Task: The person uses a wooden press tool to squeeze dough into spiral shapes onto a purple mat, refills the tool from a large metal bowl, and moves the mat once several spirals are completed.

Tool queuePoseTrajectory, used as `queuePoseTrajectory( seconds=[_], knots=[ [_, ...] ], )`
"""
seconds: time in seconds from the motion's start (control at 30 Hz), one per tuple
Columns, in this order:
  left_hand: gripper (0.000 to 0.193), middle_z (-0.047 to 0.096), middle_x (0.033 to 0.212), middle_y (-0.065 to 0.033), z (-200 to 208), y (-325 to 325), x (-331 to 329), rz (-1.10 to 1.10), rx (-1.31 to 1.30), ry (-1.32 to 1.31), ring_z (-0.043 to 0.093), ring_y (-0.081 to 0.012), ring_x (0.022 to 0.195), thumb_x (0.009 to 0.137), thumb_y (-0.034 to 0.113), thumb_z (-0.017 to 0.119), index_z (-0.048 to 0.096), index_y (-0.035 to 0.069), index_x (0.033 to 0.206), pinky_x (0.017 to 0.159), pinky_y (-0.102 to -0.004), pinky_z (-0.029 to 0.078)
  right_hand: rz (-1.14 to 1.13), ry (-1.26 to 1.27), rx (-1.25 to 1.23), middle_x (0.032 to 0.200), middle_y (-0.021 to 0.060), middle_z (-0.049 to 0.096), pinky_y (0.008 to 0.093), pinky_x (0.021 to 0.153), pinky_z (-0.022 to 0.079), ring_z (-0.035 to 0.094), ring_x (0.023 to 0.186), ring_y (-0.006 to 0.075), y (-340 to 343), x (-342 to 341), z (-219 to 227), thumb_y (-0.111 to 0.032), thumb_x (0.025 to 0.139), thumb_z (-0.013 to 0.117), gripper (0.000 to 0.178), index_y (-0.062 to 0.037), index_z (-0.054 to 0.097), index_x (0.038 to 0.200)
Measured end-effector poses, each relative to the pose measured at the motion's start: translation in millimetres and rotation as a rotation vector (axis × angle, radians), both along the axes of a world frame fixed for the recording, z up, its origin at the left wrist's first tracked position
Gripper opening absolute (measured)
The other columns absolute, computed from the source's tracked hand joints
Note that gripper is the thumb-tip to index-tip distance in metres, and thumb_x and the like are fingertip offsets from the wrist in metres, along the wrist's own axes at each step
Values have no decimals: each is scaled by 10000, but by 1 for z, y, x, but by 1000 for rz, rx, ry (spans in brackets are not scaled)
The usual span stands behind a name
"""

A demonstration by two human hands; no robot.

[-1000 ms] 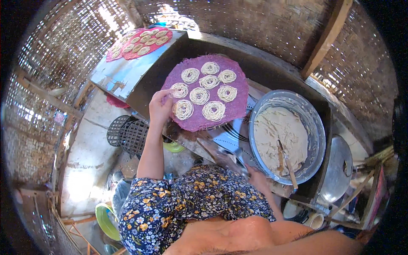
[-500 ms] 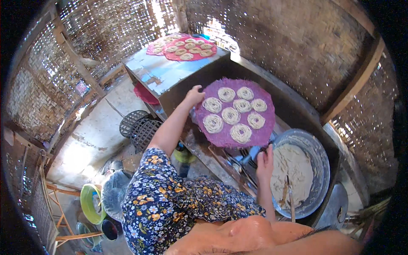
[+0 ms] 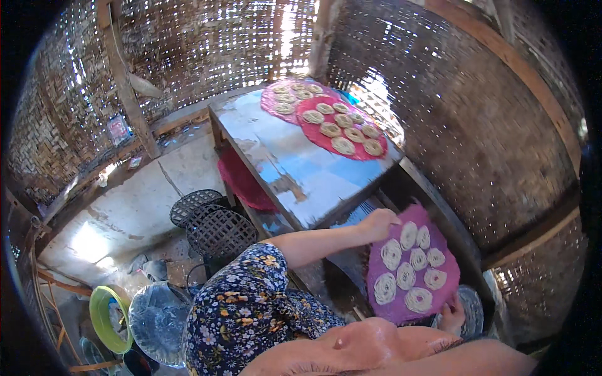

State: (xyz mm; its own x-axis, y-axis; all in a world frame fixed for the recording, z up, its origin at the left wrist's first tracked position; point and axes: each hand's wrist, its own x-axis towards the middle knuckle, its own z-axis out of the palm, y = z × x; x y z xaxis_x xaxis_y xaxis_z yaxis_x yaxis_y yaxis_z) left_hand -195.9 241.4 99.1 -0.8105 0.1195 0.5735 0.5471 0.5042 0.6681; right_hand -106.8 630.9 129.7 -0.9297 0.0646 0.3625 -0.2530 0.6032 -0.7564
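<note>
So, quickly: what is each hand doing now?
Left hand: closed on the purple mat's top edge.
Right hand: gripping the mat's lower edge.

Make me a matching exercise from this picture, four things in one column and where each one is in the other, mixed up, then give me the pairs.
Things:
1. purple mat
2. red mat
3. green bowl
4. dark baskets

Places:
A. on the floor at the lower left
B. held at its edges between the left hand and right hand
C. on the blue table, at its far end
D. on the floor beside the table's near corner

Pairs: 1-B, 2-C, 3-A, 4-D
</note>
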Motion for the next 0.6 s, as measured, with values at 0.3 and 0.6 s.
queuePoseTrajectory(
  seconds=[0.3,0.6],
  knots=[
    [308,625,892,-145,139,-165,42,128,158,190,590,-303,857,642,-4,529,653,90,908,776,-370,472,169,-6,209,1135,162,550,313,912,383,520,1040,204,-195,-16,206,-7,739,502,430,76,509,1161],
    [324,655,877,-113,128,-431,46,826,23,7,629,-231,727,685,107,520,679,194,954,682,-322,495,573,-34,-42,903,83,636,239,638,453,548,723,87,-461,-190,162,-58,726,602,417,-9,568,1139]
  ],
)
